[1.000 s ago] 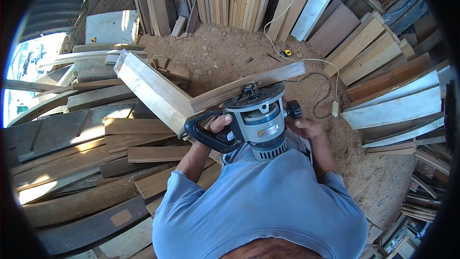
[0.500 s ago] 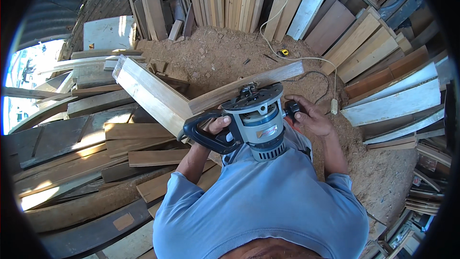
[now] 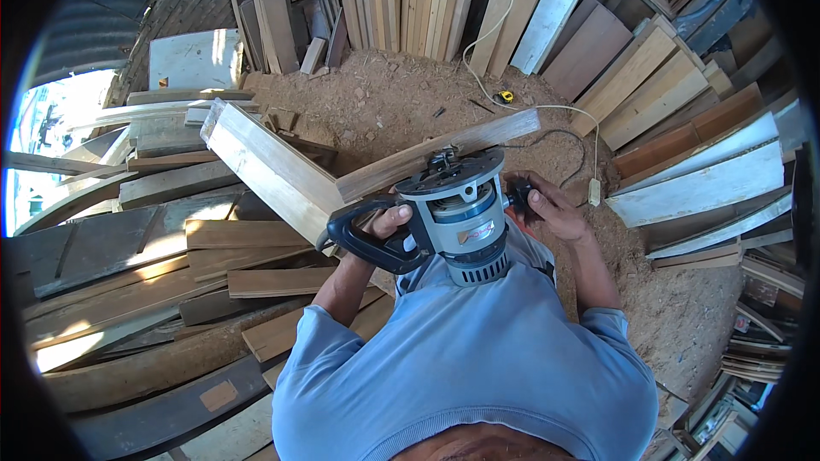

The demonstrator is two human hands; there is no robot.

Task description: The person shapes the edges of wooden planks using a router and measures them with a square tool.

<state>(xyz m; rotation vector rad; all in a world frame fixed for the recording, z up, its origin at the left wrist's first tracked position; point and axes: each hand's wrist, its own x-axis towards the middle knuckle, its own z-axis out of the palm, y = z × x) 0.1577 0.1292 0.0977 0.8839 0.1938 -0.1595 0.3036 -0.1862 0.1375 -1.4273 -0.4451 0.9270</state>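
My left hand (image 3: 390, 221) clasps the handle (image 3: 343, 228) of the router (image 3: 465, 235); my right hand (image 3: 559, 211) holds its knob (image 3: 518, 192). Just beyond is one plank (image 3: 384, 174).

Ambient light was daylight, soft and even over the sawdust-covered floor (image 3: 367, 102). I logged heavy glare at far left, where the opening (image 3: 61, 132) burned out to white with a blue fringe. Hard sun patches striped the stacked planks (image 3: 243, 235). The router (image 3: 465, 222) registered crisply. Corners fell to black; I noted the white board (image 3: 705, 192) bowing near the right rim.
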